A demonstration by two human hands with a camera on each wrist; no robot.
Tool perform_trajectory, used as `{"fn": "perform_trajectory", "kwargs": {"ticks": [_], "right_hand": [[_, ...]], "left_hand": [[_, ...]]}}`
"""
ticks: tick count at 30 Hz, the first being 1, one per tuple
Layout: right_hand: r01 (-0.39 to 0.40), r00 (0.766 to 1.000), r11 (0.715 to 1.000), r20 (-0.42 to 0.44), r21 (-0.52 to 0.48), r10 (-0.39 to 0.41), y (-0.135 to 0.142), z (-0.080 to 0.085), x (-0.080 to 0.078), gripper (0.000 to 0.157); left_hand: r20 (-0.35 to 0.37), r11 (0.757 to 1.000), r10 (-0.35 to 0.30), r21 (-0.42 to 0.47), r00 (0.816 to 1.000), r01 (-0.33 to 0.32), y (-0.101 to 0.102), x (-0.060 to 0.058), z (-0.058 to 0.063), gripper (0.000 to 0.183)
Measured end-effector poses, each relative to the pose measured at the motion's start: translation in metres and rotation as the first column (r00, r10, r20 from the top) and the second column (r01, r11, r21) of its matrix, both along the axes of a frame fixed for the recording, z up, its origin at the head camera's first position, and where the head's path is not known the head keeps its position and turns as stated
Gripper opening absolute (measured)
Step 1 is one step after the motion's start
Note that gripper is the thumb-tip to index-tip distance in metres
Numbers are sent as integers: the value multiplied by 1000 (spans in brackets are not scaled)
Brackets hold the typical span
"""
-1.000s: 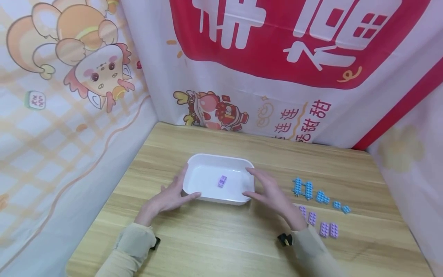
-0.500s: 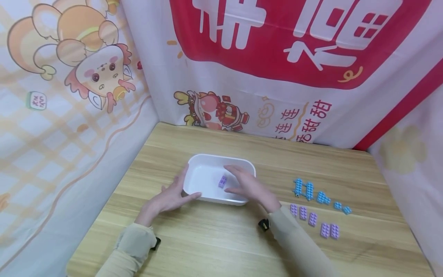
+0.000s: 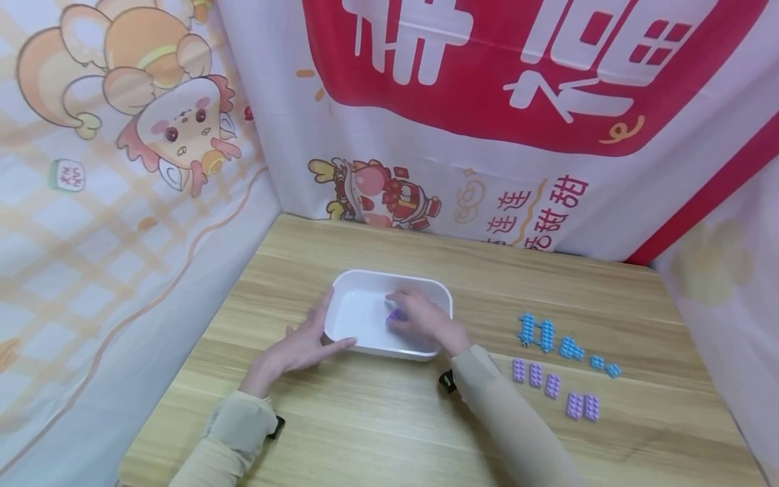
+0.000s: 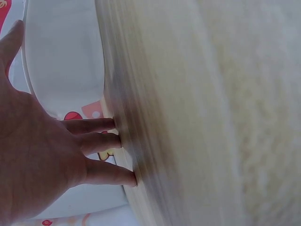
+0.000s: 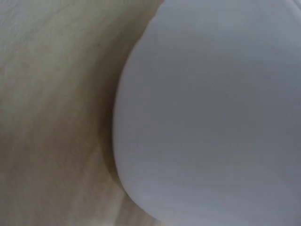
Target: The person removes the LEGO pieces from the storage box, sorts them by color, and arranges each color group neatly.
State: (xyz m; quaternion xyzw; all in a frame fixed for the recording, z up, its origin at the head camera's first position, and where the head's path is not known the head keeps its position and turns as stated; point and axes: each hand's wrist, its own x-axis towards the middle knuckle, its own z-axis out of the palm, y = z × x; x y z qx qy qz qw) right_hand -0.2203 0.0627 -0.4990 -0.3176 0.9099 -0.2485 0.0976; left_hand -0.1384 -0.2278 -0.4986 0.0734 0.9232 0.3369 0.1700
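Observation:
A white tray [image 3: 365, 325] lies on the table. Inside it, a purple toy building brick [image 3: 397, 316] is partly covered by my right hand [image 3: 424, 319], which pinches it between thumb and fingers. My left hand [image 3: 306, 345] rests at the tray's left end, fingers spread and straight. In the left wrist view, the thumb of the left hand [image 4: 42, 146] lies along the rim of the tray [image 4: 63, 52] and the other fingertips reach down to the tabletop. Only the outer wall of the tray [image 5: 202, 122] shows in the right wrist view; the right hand is hidden there.
On the table [image 3: 377, 419] to the right, several blue toy bricks [image 3: 548, 336] form a slanting row. Below them lie several purple bricks [image 3: 552, 385]. A printed cloth [image 3: 365, 128] hangs along the table's back edge, and another cloth [image 3: 134, 223] hangs at the left.
My right hand has moved left from the tray's right rim into the tray and taken hold of the purple brick. The left hand has stayed at the left end.

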Motion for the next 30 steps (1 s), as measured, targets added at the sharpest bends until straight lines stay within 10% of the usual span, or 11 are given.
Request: {"fn": "perform_trajectory", "kwargs": {"ticks": [24, 30], "right_hand": [[-46, 998, 999, -40, -5, 46, -4, -5, 7, 11], [-55, 998, 998, -3, -28, 55, 3, -26, 0, 39]], "left_hand": [[-1, 1000, 2, 10, 1000, -2, 2, 0, 4, 123], [-3, 1000, 3, -5, 1000, -3, 2, -1, 4, 123]]}}
